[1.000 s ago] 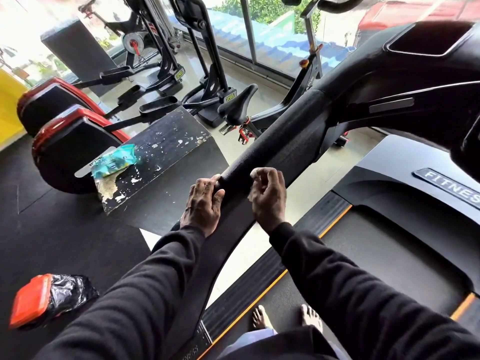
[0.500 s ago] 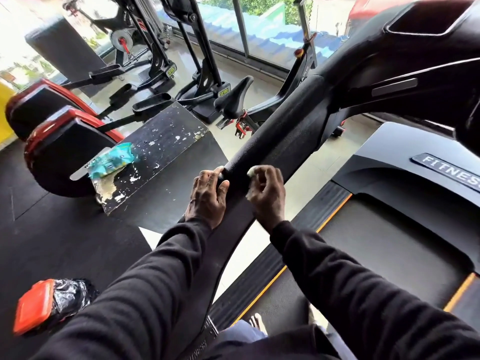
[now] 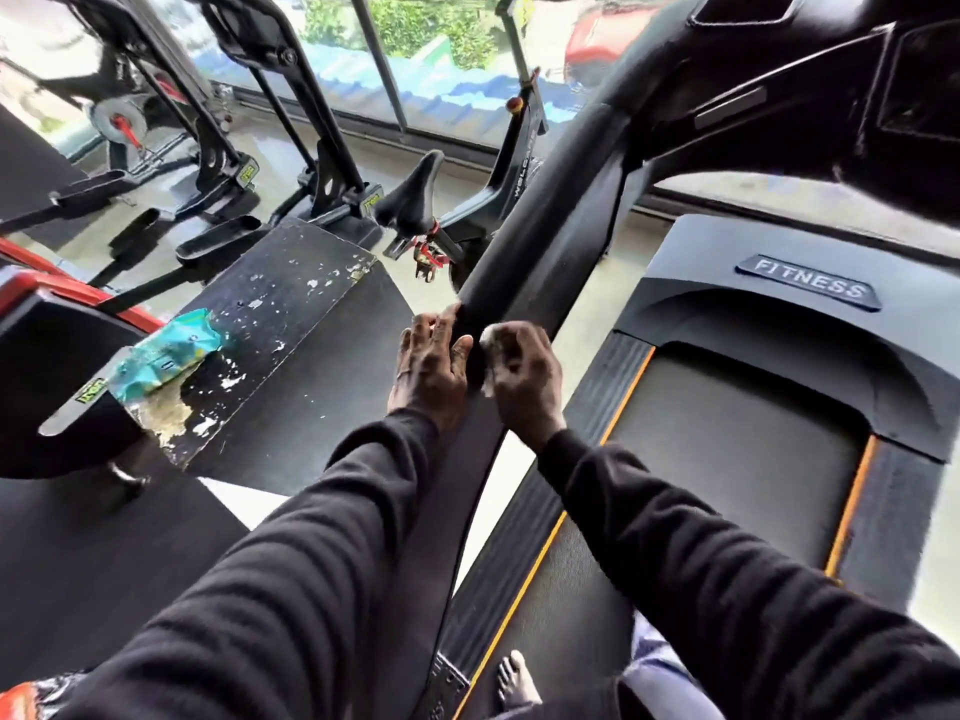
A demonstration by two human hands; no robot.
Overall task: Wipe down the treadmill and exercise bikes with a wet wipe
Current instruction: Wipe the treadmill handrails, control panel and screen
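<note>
Down from the head camera, both hands meet on the treadmill's padded handrail (image 3: 524, 241), which slopes from the console at upper right toward the lower centre. The left hand (image 3: 428, 366) lies along the rail's left edge with fingers straight, pressing flat against the foam and gripping nothing. The right hand (image 3: 524, 379) is curled round a crumpled white wet wipe (image 3: 488, 341), holding it against the rail's right side just beside the left thumb. Right of the rail a strip of pale floor separates it from the treadmill deck (image 3: 737, 433), whose belt is bordered by orange lines. Left of the rail a worn black board (image 3: 280, 324) slants across the floor, its near corner chipped, with a teal wipes packet (image 3: 166, 358) lying near that edge. Beyond the board stands an exercise bike (image 3: 415, 200) close to the rail's far side, with other machines by the windows.
</note>
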